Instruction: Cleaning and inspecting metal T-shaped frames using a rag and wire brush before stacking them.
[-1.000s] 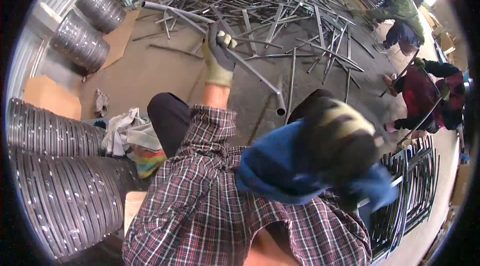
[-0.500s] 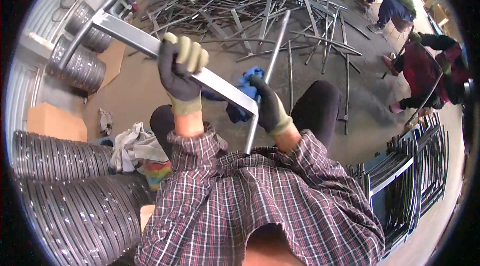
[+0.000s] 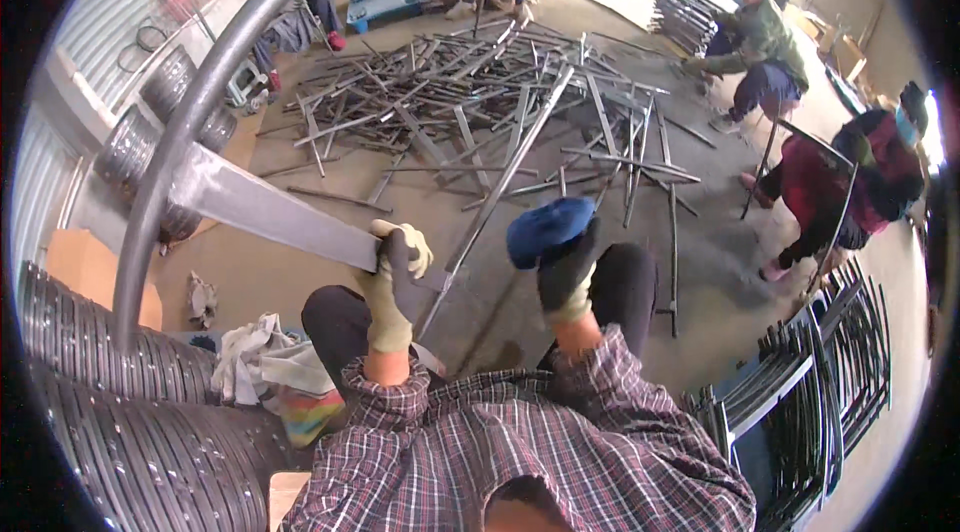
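Note:
A grey metal frame (image 3: 285, 219) made of a flat crossbar between two round tubes is raised in front of me. My left hand (image 3: 398, 272), in a dark glove with a pale cuff, is closed round the crossbar near the straight right-hand tube (image 3: 512, 165). The curved left-hand tube (image 3: 180, 122) rises large and close at the left. In my right hand (image 3: 568, 277), gloved the same way, a bunched blue cloth (image 3: 548, 230) is gripped, apart from the frame and to the right of the tube.
A tangled heap of metal frames (image 3: 430, 92) covers the floor ahead. Dark ribbed coils (image 3: 150, 442) stand at lower left beside a white cloth (image 3: 250, 357) and cardboard (image 3: 90, 267). Stacked frames (image 3: 800, 382) are at lower right. Co-workers sit around, one in camouflage (image 3: 770, 47).
The frame has tilted and its left tube has come closer. My right hand has left the right tube, moving right and lifting the blue cloth. My left hand has shifted down along the crossbar.

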